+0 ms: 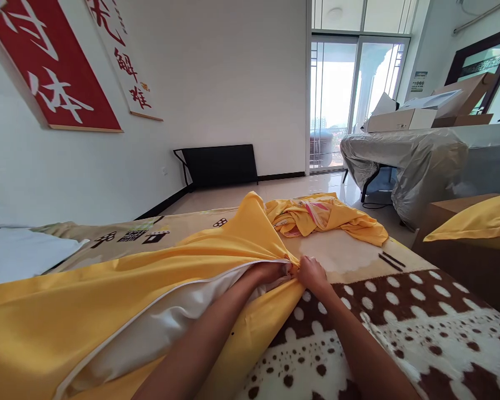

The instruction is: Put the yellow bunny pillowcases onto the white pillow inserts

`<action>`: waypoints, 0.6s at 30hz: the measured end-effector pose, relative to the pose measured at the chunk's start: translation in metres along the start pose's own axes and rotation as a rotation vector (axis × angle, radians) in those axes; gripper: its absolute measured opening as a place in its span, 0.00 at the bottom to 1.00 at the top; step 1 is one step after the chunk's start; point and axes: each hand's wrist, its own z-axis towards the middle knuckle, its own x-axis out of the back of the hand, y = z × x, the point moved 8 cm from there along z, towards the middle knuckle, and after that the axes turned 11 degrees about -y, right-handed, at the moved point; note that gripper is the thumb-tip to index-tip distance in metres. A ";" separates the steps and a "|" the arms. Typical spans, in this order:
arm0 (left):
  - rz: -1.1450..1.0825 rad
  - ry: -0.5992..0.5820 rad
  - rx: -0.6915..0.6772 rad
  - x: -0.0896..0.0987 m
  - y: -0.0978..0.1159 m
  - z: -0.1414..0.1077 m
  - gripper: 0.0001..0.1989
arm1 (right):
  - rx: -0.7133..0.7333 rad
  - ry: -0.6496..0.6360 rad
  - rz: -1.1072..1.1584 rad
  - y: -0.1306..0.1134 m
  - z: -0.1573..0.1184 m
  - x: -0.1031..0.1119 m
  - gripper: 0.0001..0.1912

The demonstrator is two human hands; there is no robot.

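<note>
A long yellow duvet cover [120,283] stretches across the bed, its white-edged opening gaping toward me. Smooth white fabric [162,328] shows inside the gap. My left hand [270,272] reaches into this opening, its fingers closed near the bunched end and partly hidden by the cloth. From the outside, my right hand [311,273] is clenched around the gathered yellow fabric, right beside the left. Just beyond the hands, part of the cover stands up in a peak.
A crumpled yellow patterned cloth [320,214] lies at the bed's far end, near two dark sticks [391,261]. Under everything spreads a brown-and-white dotted blanket [370,300]. A yellow pillow [479,219] rests on a cardboard box [441,233] at right. Beyond stands a plastic-draped table [425,153].
</note>
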 end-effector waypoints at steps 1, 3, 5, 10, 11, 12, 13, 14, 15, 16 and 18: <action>-0.010 0.013 -0.008 0.000 0.001 -0.001 0.13 | 0.001 0.006 0.014 0.000 0.001 0.000 0.10; -0.034 0.044 -0.020 0.002 0.003 -0.003 0.13 | 0.006 0.019 0.049 0.001 0.002 -0.001 0.10; -0.065 0.059 -0.031 0.004 0.003 -0.004 0.12 | 0.015 0.035 0.091 0.001 0.004 -0.002 0.10; -0.167 0.046 -0.079 0.012 0.007 -0.005 0.14 | 0.055 0.091 0.259 0.004 0.013 -0.001 0.07; -0.182 0.031 -0.100 0.012 0.009 -0.005 0.14 | 0.070 0.104 0.310 0.005 0.015 0.000 0.06; -0.192 0.011 -0.124 0.011 0.011 -0.005 0.14 | 0.088 0.119 0.366 0.005 0.017 0.000 0.05; -0.197 -0.010 -0.147 0.009 0.013 -0.005 0.14 | 0.110 0.134 0.430 0.005 0.019 0.001 0.06; -0.196 -0.034 -0.169 0.007 0.015 -0.005 0.15 | 0.132 0.148 0.499 0.005 0.021 0.001 0.06; -0.189 -0.061 -0.190 0.004 0.017 -0.005 0.15 | 0.153 0.159 0.575 0.005 0.023 0.000 0.06; -0.179 -0.087 -0.208 0.001 0.018 -0.005 0.15 | 0.170 0.168 0.653 0.006 0.024 -0.001 0.07; -0.158 -0.120 -0.231 -0.004 0.020 -0.005 0.14 | 0.189 0.179 0.805 0.007 0.027 -0.005 0.08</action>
